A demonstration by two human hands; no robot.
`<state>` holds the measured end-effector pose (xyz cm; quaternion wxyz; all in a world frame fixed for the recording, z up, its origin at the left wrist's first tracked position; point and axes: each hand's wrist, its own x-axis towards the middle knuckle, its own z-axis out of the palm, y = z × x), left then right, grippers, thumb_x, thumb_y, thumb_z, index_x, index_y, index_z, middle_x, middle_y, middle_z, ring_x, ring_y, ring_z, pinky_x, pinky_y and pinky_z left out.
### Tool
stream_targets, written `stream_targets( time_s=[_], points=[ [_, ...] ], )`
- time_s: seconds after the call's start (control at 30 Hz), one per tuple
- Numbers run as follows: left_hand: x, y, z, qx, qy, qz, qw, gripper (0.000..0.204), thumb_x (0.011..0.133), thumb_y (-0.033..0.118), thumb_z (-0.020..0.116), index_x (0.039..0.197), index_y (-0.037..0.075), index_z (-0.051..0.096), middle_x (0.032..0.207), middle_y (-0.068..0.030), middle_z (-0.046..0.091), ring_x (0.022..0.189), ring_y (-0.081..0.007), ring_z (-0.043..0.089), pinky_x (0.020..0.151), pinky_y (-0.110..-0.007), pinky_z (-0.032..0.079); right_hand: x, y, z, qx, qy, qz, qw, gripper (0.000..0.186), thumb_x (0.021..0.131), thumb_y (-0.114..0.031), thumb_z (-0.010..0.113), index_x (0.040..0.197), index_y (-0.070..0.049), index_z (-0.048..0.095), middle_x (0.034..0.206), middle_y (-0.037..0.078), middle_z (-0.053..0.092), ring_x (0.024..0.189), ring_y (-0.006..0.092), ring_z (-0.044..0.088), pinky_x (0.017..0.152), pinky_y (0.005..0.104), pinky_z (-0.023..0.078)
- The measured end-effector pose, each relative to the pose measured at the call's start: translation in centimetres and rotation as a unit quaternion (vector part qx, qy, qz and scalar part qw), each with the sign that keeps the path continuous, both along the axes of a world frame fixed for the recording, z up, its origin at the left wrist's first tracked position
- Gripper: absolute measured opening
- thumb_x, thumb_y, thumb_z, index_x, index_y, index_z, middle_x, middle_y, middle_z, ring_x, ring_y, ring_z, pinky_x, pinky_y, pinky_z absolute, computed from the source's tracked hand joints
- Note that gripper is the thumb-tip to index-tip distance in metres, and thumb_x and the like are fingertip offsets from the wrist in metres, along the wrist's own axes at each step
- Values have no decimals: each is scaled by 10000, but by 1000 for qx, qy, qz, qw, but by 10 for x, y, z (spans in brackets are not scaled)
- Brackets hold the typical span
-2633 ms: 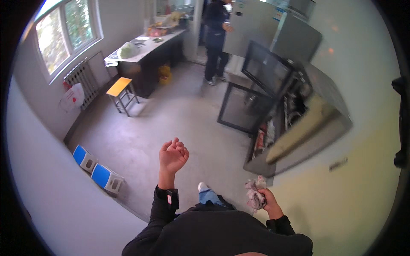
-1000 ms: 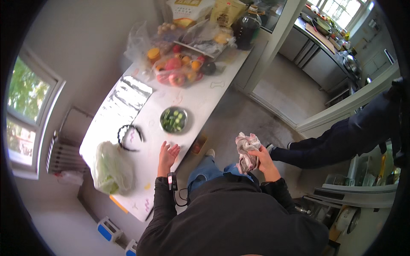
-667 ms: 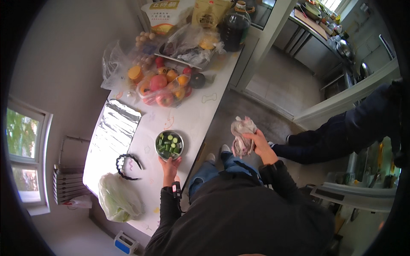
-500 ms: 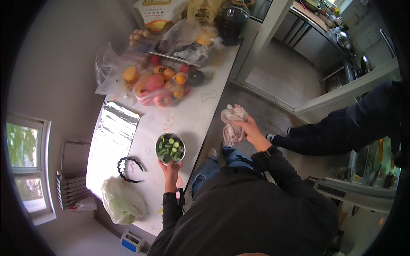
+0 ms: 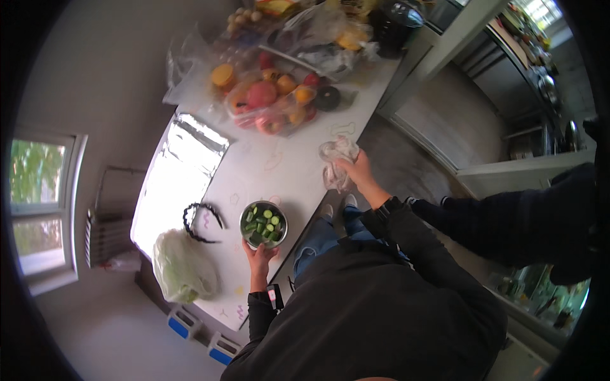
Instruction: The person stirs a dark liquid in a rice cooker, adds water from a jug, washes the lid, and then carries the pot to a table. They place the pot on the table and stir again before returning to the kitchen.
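My left hand (image 5: pixel 259 257) grips the near side of a round metal bowl (image 5: pixel 286 223), which is over the white table. Inside the bowl lie cut chunks of green cucumber (image 5: pixel 264 222). Off to the right, my right hand (image 5: pixel 361 174) is closed on a crumpled pinkish-white cloth (image 5: pixel 342 155), held over the table's right edge; motion blurs it somewhat. Left of the bowl are a black braided headband (image 5: pixel 186 222) and a plastic bag with a pale green vegetable (image 5: pixel 184 267).
A shiny silver sheet (image 5: pixel 181 155) covers part of the white table (image 5: pixel 254 171). Farther back are bagged fruit (image 5: pixel 262 95), a dark round item (image 5: pixel 328 98) and a large dark bottle (image 5: pixel 395 28). Another person's dark-clothed leg (image 5: pixel 508 209) is at right. Stools (image 5: pixel 180 322) stand at lower left.
The view has shifted, so the table's things appear farther right. My right hand with the cloth has moved left, from over the floor to the table's edge. My left hand still grips the bowl.
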<state>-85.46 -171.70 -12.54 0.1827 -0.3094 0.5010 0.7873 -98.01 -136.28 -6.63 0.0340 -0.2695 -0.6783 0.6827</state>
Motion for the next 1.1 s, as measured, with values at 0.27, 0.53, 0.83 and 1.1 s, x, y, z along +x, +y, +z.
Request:
stream_targets(
  time_s=[0.27,0.53,0.83,1.1],
  points=[
    [58,-16,-4,-29,-19,67,997,679,842,-21,401,1364,229,45,1057,-217,507,609,-267,626,572,-381,562,-15,-6,-17,-22,39,-50,998,426,739,-228,708,1024,34,530,968,88,597,844,150,571,726,276,451],
    [41,-4,5,-16,53,22,998,715,820,24,520,1364,185,85,1140,-203,463,678,-277,617,553,-375,548,-32,1,-15,2,73,-173,982,456,737,-191,699,1040,17,428,937,144,568,864,227,580,705,350,493],
    [-64,57,68,-53,70,-257,962,689,784,25,439,1363,178,97,1097,-196,494,564,-247,599,453,-302,512,74,56,29,-77,78,-180,978,481,743,-56,672,1186,-9,493,1119,61,579,1029,149,535,894,288,419],
    [-101,245,89,49,109,-477,871,618,799,-28,415,1337,125,153,1114,-169,488,634,-221,606,453,-271,529,207,173,50,-222,87,-227,944,434,767,-112,675,1155,-13,509,1061,72,594,965,162,568,845,304,449]
  ],
)
